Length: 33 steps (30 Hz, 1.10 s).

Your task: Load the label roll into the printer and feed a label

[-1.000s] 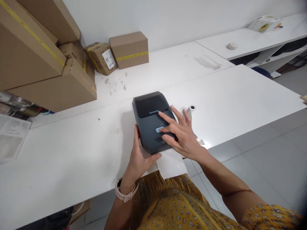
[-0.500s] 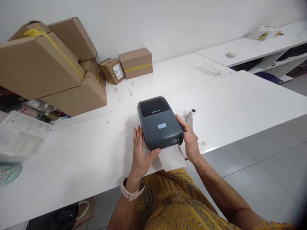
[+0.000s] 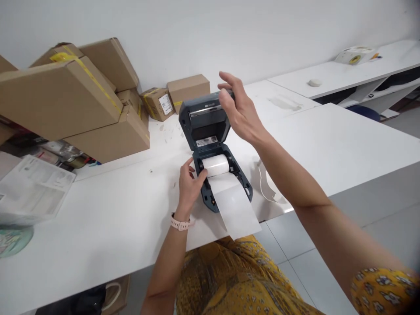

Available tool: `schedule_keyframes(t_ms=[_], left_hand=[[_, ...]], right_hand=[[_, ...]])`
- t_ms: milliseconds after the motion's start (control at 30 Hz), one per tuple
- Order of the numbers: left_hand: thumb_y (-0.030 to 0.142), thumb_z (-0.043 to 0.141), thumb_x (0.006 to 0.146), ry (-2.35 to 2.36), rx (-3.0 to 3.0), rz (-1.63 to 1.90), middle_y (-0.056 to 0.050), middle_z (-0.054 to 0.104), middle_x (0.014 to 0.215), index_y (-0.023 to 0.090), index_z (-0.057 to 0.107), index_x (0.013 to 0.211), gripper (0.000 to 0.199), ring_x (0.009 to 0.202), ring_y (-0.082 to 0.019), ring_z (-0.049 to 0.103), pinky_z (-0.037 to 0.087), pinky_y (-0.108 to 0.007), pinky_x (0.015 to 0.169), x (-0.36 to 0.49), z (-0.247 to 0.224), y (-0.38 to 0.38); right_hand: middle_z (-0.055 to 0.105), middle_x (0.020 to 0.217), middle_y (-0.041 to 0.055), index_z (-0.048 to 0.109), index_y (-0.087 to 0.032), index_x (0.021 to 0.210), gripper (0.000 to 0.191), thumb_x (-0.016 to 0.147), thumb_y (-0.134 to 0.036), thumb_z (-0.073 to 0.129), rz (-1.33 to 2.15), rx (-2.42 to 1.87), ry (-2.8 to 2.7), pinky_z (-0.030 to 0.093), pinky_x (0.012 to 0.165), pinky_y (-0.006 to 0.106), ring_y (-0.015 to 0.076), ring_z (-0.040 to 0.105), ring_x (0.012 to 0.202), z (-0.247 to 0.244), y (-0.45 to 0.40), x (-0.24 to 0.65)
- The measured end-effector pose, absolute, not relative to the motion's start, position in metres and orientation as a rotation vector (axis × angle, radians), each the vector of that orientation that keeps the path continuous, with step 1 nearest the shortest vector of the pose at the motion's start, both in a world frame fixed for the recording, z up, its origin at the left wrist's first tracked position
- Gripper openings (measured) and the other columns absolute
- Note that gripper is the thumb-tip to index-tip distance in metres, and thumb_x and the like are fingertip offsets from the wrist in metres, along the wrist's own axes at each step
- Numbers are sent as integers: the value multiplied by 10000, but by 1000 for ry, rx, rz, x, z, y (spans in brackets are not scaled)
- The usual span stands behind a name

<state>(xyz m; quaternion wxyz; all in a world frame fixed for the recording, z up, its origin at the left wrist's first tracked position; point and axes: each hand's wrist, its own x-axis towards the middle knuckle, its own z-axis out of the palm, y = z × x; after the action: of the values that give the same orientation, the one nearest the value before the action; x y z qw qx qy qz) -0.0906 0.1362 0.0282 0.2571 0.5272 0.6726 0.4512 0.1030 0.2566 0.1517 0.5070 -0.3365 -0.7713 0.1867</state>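
A dark grey label printer (image 3: 206,197) stands on the white table, its lid (image 3: 187,127) raised and tilted back. Inside lies a white paper roll (image 3: 216,164), from which a white strip (image 3: 238,210) runs out over the front toward the table's edge. My left hand (image 3: 189,188) rests against the printer's left side, fingers apart, thumb near the roll. At the lid's upper right edge is my right hand (image 3: 241,111), its fingers spread and partly bent; whether the fingertips touch the lid is hard to tell.
Cardboard boxes (image 3: 108,135) are stacked at the back left, with two smaller ones beside them against the wall. A clear plastic package (image 3: 36,188) lies at the far left. Loose paper (image 3: 271,188) lies right of the printer. Shelves hold items at the far right.
The printer's lid has swung up and back, exposing the roll and strip. My right hand has risen from the printer's right side to the lid's top. My left hand stays at the left side.
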Motion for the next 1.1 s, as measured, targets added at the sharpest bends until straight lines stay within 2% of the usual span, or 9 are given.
schedule_keyframes(t_ms=[133,267,367,467,600,700,800,967,1100], left_hand=[[414,671,887,1736,1410,1078,36,530,789,224,421,1588,768,742,-173,553,441,-291,711,-90,24,129],[366,633,877,1749,1367,1087,39,541,762,188,434,1563,736,731,-181,567,432,-295,691,-90,23,130],[329,609,864,1785,1382,1058,33,562,744,179,486,1518,682,703,-187,573,421,-302,665,-88,25,131],[284,590,837,1836,1415,1044,24,584,729,158,532,1478,655,689,-195,581,420,-314,667,-86,28,132],[248,563,818,1899,1537,1007,20,590,710,145,558,1467,657,698,-213,597,437,-333,714,-86,31,135],[245,549,816,1933,1593,940,15,601,710,128,532,1497,691,707,-231,613,447,-348,731,-87,33,136],[259,540,824,1933,1591,917,9,620,729,123,515,1513,703,715,-229,625,452,-340,720,-88,34,136],[270,523,834,1896,1590,944,18,594,700,106,511,1522,707,682,-215,601,435,-325,679,-89,32,135],[280,533,825,1894,1573,983,24,579,695,117,528,1518,712,690,-206,599,441,-323,697,-88,31,135]], right_hand=[[419,1682,4,350,-356,1603,891,917,-922,294,525,-835,-1884,334,1285,536,334,374,1582,154,304,99],[388,1704,7,375,-361,1601,843,929,-870,401,388,-874,-1784,239,1331,571,334,254,1635,144,291,95],[613,1509,83,590,-319,1444,639,978,-741,474,255,-829,-1927,327,1278,621,378,463,1502,123,255,96],[753,1270,128,679,-267,1333,581,958,-693,555,403,-834,-2416,506,1075,632,407,681,1212,96,235,100],[773,1227,187,606,-222,1453,801,830,-711,722,562,-899,-2878,516,1001,639,448,726,1100,72,243,95],[770,1224,212,524,-187,1528,916,797,-683,769,558,-957,-2982,499,1019,649,474,716,1137,70,255,83],[745,1291,195,517,-184,1523,991,705,-637,846,696,-945,-3000,521,1034,600,441,705,1177,78,266,79],[750,1259,118,575,-213,1470,1077,558,-691,890,1383,-528,-2545,598,928,453,338,739,1090,95,271,121],[784,1129,99,467,-259,1560,1248,496,-734,914,1470,-491,-2003,611,840,458,343,760,985,108,253,181]])
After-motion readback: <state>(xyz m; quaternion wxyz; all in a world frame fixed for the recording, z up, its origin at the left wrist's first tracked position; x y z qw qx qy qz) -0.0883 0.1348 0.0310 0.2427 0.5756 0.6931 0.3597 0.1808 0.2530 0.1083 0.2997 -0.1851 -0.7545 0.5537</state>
